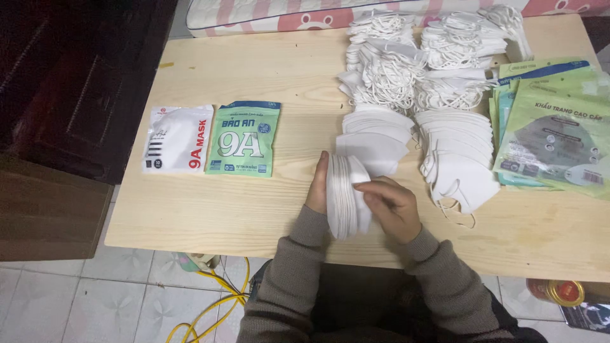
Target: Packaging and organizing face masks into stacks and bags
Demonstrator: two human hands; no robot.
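A pale wooden table stands on a tiled floor, with dark wooden furniture well to the left of the hands. Above the table's near edge, the left hand and the right hand hold between them an upright stack of white face masks. The left hand lies flat and extended against the stack's left face; the right hand is curled, its fingers closed over the stack's right side and top edge. Both forearms wear grey-brown knitted sleeves. Just beyond the hands lies a fanned row of white masks, and to the right of the right hand a second fanned row. Farther beyond, heaps of white masks with tangled ear loops cover the table's far part. At far right lies a pile of green packets. Well left of the left hand lie a white packet and, just beside it, a green packet, both flat. Yellow cable lies on the floor below the left hand.
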